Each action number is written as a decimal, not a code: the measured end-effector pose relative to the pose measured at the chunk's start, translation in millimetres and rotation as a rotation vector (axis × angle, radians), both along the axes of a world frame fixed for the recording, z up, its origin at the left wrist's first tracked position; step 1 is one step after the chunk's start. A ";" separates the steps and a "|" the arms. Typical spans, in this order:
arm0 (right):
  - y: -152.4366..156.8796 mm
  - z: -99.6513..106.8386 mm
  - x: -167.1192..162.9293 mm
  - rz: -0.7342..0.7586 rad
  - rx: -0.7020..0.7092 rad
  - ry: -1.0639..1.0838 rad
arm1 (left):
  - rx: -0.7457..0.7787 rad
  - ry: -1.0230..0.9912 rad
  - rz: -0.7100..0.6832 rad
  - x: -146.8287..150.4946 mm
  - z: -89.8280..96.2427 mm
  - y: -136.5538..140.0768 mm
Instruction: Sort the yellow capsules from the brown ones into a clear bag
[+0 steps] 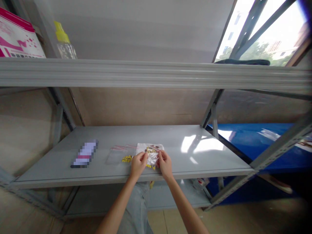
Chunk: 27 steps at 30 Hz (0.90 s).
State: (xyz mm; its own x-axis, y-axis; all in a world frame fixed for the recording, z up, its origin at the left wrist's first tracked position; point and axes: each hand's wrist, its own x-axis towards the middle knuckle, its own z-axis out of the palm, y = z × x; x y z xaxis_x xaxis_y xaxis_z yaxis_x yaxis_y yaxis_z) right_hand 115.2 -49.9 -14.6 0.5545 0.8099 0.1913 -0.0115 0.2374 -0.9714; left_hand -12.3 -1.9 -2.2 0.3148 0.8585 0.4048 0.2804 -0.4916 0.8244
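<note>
- Two bare hands, the left hand (139, 163) and the right hand (165, 162), pinch a small clear bag (153, 157) between thumbs and fingers, one at each side.
- This bag is close to the front edge of the surface (168, 133), about midway between its left and right edges, in front of a white sheet or packet (141, 148); which, I cannot tell.
- If one pinch slackened, the slick film could slip and tip its contents out; loose bits might then roll over the front edge, so near below.
- Pulling the sides too hard could split the thin plastic.
- A leftward sweep of the left hand could scatter the yellow pieces (126, 159) just beside it.
- Those pieces look small, rounded and glossy; their material is unclear.
- Flat, see-through film with reddish strips forms the other bags (114, 156), towards the left edge.
- Smooth grey board makes the surface, glaring white near its right edge.
</note>
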 end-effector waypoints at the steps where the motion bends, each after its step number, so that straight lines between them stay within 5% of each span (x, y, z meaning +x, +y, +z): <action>1: 0.1 0.0 0.0 0.021 -0.006 -0.015 | 0.000 -0.007 0.004 -0.2 0.1 -0.2; 6: 0.3 2.7 0.6 0.120 -0.006 -0.050 | -0.011 -0.019 -0.038 -0.2 3.5 0.1; 27: -3.1 12.9 2.0 0.140 -0.036 -0.119 | -0.056 -0.065 -0.026 -0.2 3.1 0.2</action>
State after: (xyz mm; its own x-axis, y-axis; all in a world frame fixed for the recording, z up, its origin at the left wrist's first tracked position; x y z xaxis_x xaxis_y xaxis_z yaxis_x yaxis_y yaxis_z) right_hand 117.1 -53.1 -1.7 0.4114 0.8848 0.2187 0.0737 0.2069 -0.9756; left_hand -12.6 -1.6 1.0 0.3116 0.8725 0.3765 0.2131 -0.4503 0.8671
